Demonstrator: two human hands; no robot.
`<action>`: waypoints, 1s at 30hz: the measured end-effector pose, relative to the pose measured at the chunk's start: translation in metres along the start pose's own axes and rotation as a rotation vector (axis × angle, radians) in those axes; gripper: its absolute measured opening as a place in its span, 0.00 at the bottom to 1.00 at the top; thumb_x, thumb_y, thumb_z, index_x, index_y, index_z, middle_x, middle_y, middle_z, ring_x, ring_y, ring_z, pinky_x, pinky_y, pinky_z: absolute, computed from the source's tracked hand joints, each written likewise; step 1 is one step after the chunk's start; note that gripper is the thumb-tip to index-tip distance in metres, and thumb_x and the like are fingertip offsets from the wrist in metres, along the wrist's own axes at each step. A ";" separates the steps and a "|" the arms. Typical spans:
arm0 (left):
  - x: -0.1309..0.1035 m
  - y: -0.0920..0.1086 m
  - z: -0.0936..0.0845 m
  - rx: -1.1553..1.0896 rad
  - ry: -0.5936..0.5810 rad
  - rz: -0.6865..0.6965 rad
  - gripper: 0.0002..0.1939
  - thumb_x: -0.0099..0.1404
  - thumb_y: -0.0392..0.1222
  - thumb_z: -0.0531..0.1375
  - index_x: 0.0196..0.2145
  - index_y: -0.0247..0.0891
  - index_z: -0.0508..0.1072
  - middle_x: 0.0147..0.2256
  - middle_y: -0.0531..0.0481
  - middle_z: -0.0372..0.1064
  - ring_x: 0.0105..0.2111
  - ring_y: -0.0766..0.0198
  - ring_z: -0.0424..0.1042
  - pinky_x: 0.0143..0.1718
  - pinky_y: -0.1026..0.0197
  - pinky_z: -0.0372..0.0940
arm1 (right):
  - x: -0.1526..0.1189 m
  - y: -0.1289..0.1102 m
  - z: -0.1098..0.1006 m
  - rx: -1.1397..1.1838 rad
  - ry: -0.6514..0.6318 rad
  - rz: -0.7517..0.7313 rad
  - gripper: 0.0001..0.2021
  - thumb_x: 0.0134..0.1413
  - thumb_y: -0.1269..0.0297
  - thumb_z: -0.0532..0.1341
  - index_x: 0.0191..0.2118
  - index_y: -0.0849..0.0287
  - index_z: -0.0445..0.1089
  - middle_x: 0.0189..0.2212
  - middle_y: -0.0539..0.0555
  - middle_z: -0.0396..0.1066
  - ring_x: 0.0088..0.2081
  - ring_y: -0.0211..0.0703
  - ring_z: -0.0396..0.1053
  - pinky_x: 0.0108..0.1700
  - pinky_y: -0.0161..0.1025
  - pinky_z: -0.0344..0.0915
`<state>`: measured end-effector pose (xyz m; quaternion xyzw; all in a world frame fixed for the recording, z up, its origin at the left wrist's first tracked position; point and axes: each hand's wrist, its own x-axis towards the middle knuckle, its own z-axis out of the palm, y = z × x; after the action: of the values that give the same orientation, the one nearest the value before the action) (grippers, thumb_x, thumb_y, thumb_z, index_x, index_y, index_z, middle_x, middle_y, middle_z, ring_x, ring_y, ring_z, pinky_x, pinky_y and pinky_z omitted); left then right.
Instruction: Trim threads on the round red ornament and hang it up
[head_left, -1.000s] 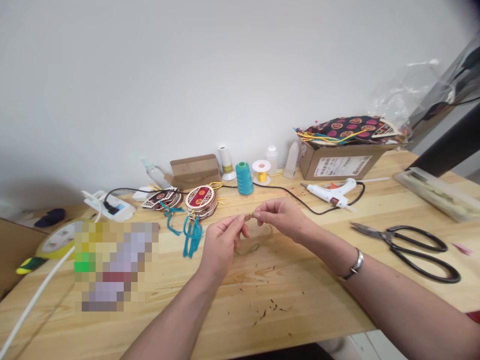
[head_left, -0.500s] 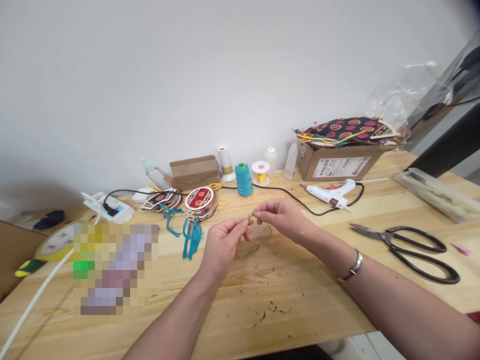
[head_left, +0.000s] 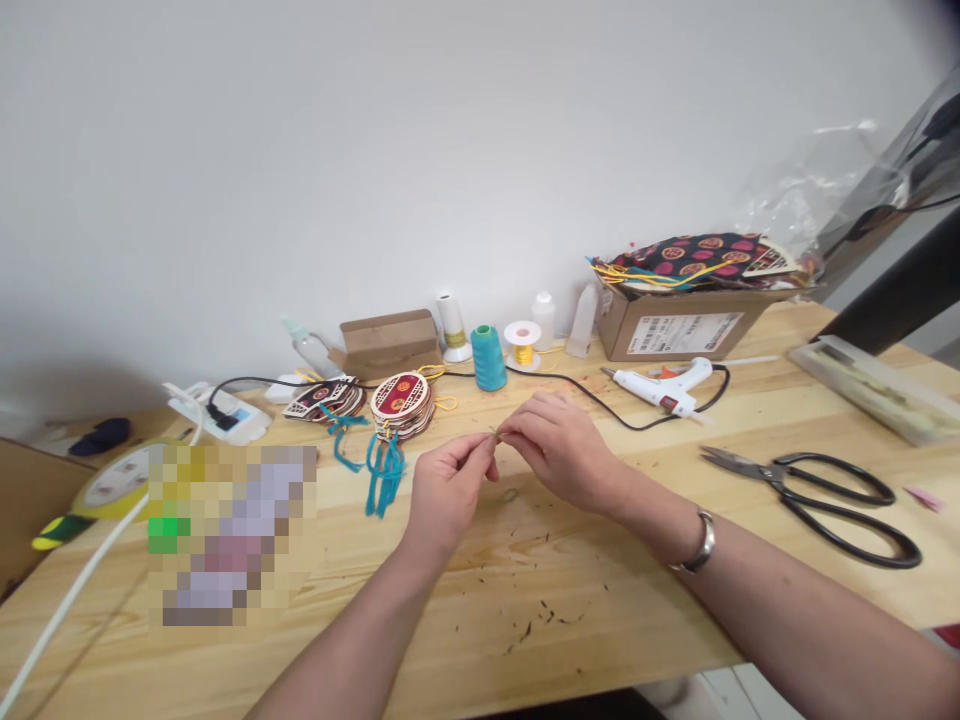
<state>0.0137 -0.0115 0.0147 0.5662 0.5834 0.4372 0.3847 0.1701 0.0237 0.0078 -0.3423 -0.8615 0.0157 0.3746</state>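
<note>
A thin olive-green cord (head_left: pixel 510 495) runs from my fingers, its loop hanging just over the wooden tabletop. My left hand (head_left: pixel 454 485) pinches it between thumb and index finger. Close against it, the fingers of my right hand (head_left: pixel 559 450) are pressed together on the same cord, and the fingertips of both hands nearly meet. Small green ends show between them; whether there is a knot I cannot tell. To the left of my hands lies a stack of round red patterned pieces (head_left: pixel 403 405) with teal tassels (head_left: pixel 385 475).
Black-handled scissors (head_left: pixel 810 500) lie at the right, with a white glue gun (head_left: pixel 667 385) behind them. A teal thread cone (head_left: pixel 489 360) and a yellow thread spool (head_left: pixel 523 345) stand near the wall. A cardboard box (head_left: pixel 675 325) of fabric pieces stands behind. Dark scraps (head_left: pixel 540 620) litter the front.
My right hand has turned over at the fingertips, its fingers now folding down beside my left thumb. The cord's loop has drawn in and looks smaller. My left hand has hardly moved.
</note>
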 end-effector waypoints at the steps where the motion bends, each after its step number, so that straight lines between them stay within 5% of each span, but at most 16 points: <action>1: 0.000 0.001 0.000 0.000 0.004 0.006 0.16 0.58 0.46 0.58 0.16 0.38 0.68 0.15 0.56 0.57 0.17 0.70 0.51 0.21 0.64 0.48 | 0.000 0.000 0.000 -0.011 -0.001 -0.004 0.10 0.60 0.69 0.53 0.32 0.60 0.70 0.28 0.54 0.72 0.33 0.40 0.63 0.37 0.39 0.55; 13: -0.001 -0.002 0.004 0.039 0.037 0.088 0.11 0.57 0.45 0.58 0.23 0.37 0.74 0.16 0.55 0.59 0.20 0.68 0.57 0.23 0.66 0.54 | -0.005 0.007 0.004 -0.167 -0.063 -0.161 0.11 0.61 0.70 0.50 0.33 0.61 0.69 0.28 0.54 0.70 0.32 0.41 0.62 0.39 0.42 0.54; 23: 0.004 -0.007 -0.002 -0.050 0.025 -0.016 0.17 0.59 0.46 0.57 0.16 0.37 0.65 0.16 0.56 0.56 0.18 0.70 0.51 0.20 0.66 0.50 | 0.005 0.005 0.002 0.469 -0.045 0.510 0.06 0.55 0.68 0.57 0.30 0.60 0.70 0.26 0.51 0.72 0.28 0.37 0.66 0.32 0.35 0.61; 27: 0.004 -0.005 -0.001 -0.053 0.025 -0.027 0.16 0.58 0.46 0.58 0.17 0.37 0.67 0.16 0.56 0.57 0.18 0.70 0.52 0.20 0.66 0.49 | 0.003 0.005 0.001 0.328 0.118 0.252 0.05 0.56 0.68 0.57 0.36 0.59 0.71 0.31 0.53 0.73 0.34 0.40 0.67 0.38 0.39 0.62; 30: 0.003 -0.001 0.000 -0.023 0.030 0.007 0.15 0.57 0.46 0.58 0.17 0.37 0.69 0.16 0.56 0.57 0.18 0.70 0.53 0.21 0.66 0.49 | 0.001 0.004 0.002 0.145 0.089 0.051 0.07 0.57 0.68 0.57 0.38 0.59 0.71 0.33 0.55 0.73 0.36 0.42 0.65 0.40 0.41 0.59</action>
<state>0.0133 -0.0086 0.0135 0.5572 0.5821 0.4536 0.3808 0.1710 0.0276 0.0058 -0.3367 -0.8315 0.0724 0.4359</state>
